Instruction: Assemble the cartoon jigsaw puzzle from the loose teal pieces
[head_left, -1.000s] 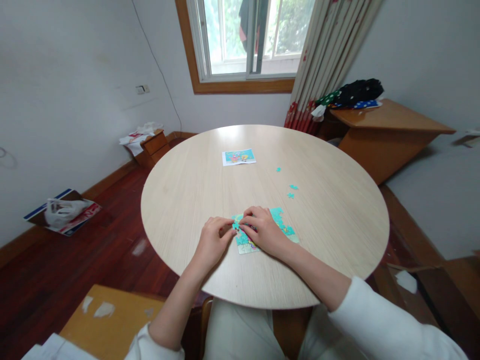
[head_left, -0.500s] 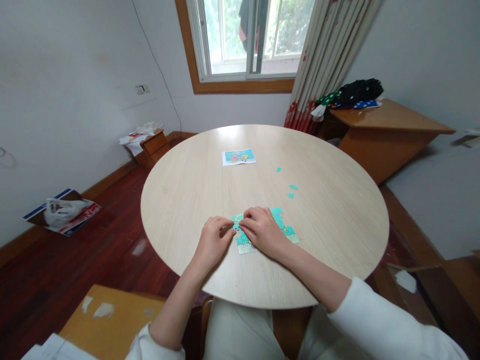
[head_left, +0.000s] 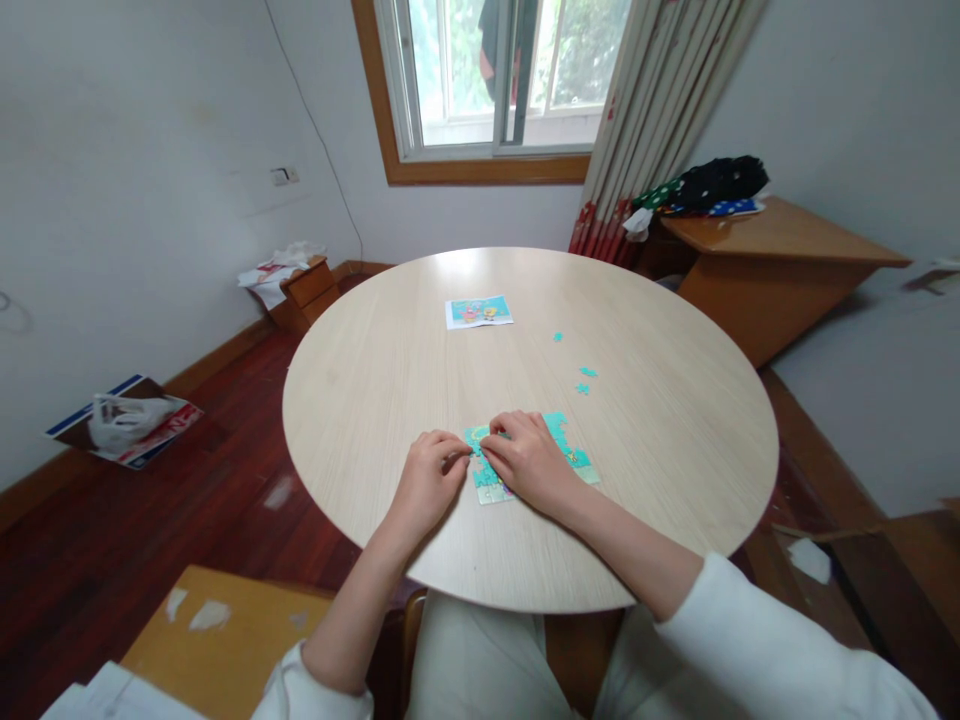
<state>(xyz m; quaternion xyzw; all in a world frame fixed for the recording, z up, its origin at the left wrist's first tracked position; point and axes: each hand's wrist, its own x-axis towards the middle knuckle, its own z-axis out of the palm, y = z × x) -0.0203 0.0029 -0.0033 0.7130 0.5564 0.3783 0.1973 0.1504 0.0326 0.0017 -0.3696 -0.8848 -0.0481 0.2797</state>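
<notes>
A partly joined jigsaw puzzle point(head_left: 491, 493), turquoise with a pale lower edge, lies flat near the front of the round table. My left hand point(head_left: 430, 478) is at its left edge, thumb and fingers closed on a puzzle piece point(head_left: 475, 449) there. From the right, my right hand point(head_left: 529, 458) reaches over the puzzle and covers its middle. Its thumb and forefinger are bent together at the same piece, close to the left fingertips. Part of the grip is hidden by the fingers.
Loose turquoise pieces point(head_left: 583, 388) lie beyond the puzzle to the right. A printed picture point(head_left: 480, 312) with cartoon figures is farther back on the round table point(head_left: 360, 400). A wooden desk point(head_left: 780, 230) with cloths stands at the right, a cardboard box point(head_left: 225, 640) at lower left.
My left fingertips have drawn together slightly at the puzzle's left edge, and the small dark gap by the piece shows less. The right hand has barely moved.
</notes>
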